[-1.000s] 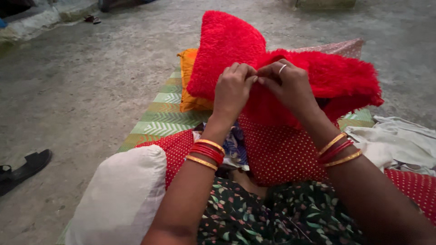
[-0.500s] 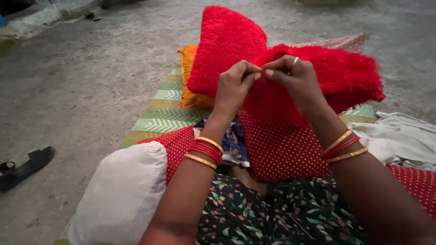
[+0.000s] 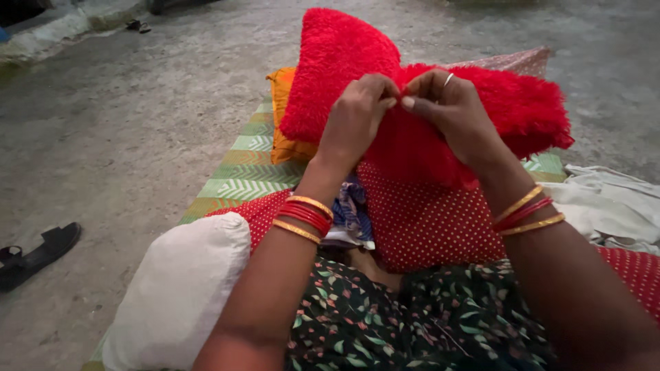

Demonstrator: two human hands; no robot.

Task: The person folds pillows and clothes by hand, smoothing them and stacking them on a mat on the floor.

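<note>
The red shaggy cushion (image 3: 344,62) lies propped at the twelve o'clock position from the person, directly ahead of both hands and resting against the lap. It appears folded or pinched along its middle: one lobe rises toward eleven o'clock, the other spreads toward two o'clock, so its long axis runs roughly from ten to three o'clock across the view. The crease between the lobes sits exactly where the hands meet.

The left hand (image 3: 354,120) is closed in a pinch on the fabric at that crease, fingers curled under. The right hand (image 3: 450,110), with a ring on one finger, is likewise closed, its thumb and forefinger nipping the same red pile just beside the left. The two hands touch or nearly touch; neither is clearly nearer to the cushion, both being on it. Whether a needle or thread is held cannot be told.

Below the cushion, at six o'clock from it, lies red white-dotted cloth (image 3: 426,223) over the lap. Behind it at ten o'clock an orange cushion (image 3: 282,110) rests on a green patterned mat (image 3: 234,182). A white pillow (image 3: 179,295) sits at eight o'clock, pale cloth (image 3: 612,206) at four o'clock, and a black sandal (image 3: 38,254) well apart at nine o'clock on the concrete floor (image 3: 137,103).
</note>
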